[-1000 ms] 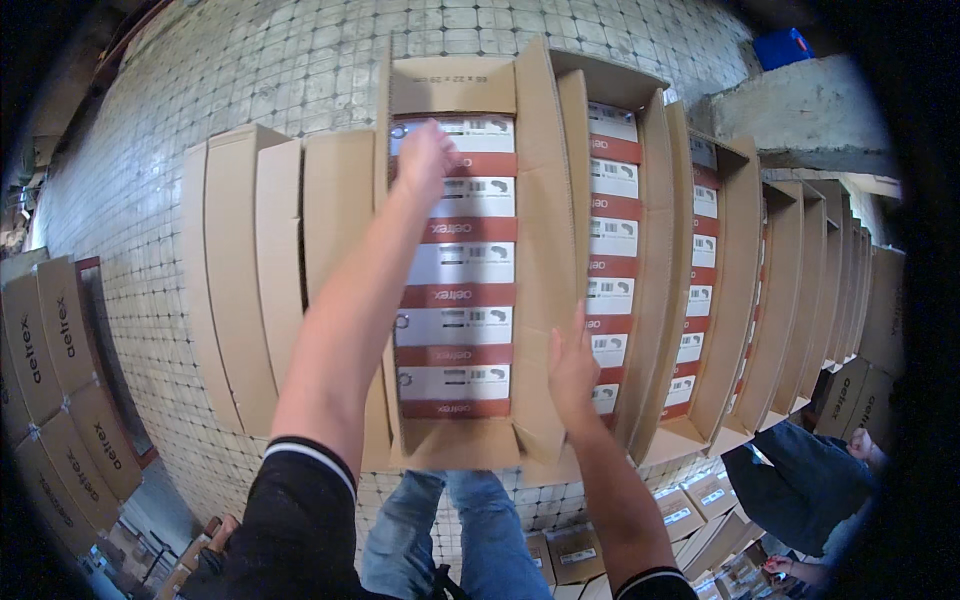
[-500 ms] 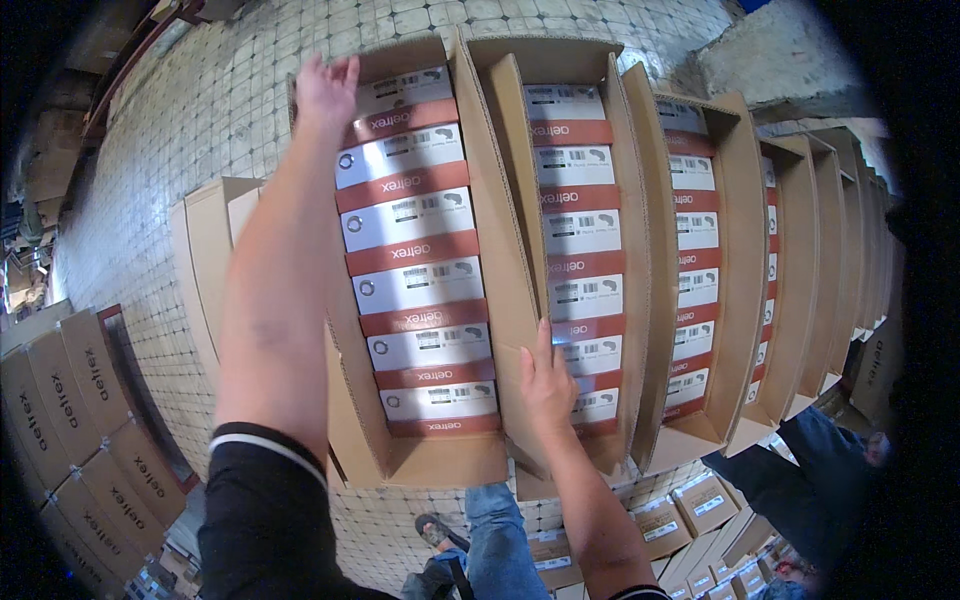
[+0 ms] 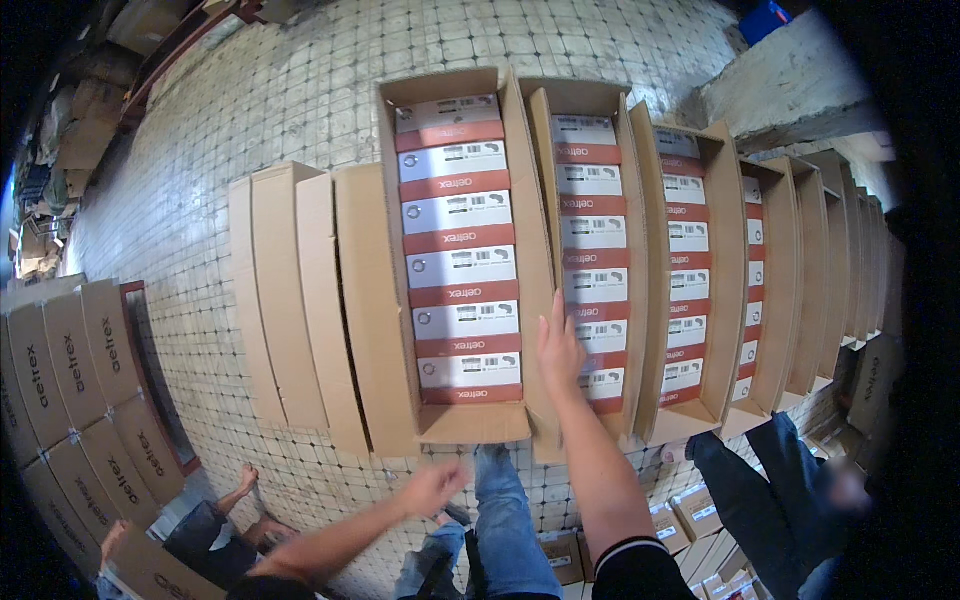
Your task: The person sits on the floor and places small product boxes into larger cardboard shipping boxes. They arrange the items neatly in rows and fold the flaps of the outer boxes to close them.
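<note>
My right hand [image 3: 562, 350] rests against the raised cardboard flap [image 3: 540, 190] between two open cartons, index finger stretched along it and nothing grasped. Left of that hand is the nearest carton [image 3: 470, 425], a long brown box with its top open. It holds a row of white-and-red shoe boxes [image 3: 458, 263]. A similar open carton [image 3: 580, 90] on the right holds another row of them. Below the nearest carton's front edge hangs my left hand [image 3: 435, 487], smeared by motion. Its fingers seem curled, but whether they hold anything cannot be made out.
Brown cartons [image 3: 275, 290] stand on the left, and more open ones [image 3: 800, 270] run off right. Stacked printed cartons [image 3: 75, 370] sit far left. Another person's legs [image 3: 735, 490] are at lower right; a person with a carton [image 3: 165, 570] is at lower left. A concrete block [image 3: 790, 75] lies beyond.
My left hand has come back from the nearest carton's far corner to below its front edge. My right hand stays at the flap. The view has shifted, showing more cartons on the left.
</note>
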The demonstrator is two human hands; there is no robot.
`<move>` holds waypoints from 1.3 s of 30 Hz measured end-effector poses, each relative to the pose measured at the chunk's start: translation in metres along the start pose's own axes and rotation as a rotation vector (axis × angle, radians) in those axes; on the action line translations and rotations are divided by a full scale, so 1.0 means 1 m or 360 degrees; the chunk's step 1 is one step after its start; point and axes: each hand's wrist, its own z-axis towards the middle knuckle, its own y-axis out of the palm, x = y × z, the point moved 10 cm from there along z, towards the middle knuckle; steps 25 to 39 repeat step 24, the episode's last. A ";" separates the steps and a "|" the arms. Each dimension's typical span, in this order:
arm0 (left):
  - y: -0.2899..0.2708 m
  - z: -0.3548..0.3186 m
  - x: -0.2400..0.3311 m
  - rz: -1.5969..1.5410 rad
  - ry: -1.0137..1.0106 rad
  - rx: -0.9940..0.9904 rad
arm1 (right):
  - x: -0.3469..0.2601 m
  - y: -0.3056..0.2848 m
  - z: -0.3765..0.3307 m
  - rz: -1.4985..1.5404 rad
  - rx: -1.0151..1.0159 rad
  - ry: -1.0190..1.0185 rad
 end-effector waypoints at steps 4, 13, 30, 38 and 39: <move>0.083 -0.185 -0.116 0.0293 -0.0470 0.0095 | -0.022 -0.003 -0.022 -0.0067 -0.0147 0.0116; 0.181 -0.423 -0.318 0.0422 -0.0684 0.0341 | -0.034 -0.051 -0.376 0.0581 -0.0517 0.0518; 0.125 -0.513 -0.216 0.0098 0.0332 0.0267 | 0.004 -0.093 -0.640 0.0249 -0.0925 0.0607; 0.125 -0.513 -0.216 0.0098 0.0332 0.0267 | 0.004 -0.093 -0.640 0.0249 -0.0925 0.0607; 0.125 -0.513 -0.216 0.0098 0.0332 0.0267 | 0.004 -0.093 -0.640 0.0249 -0.0925 0.0607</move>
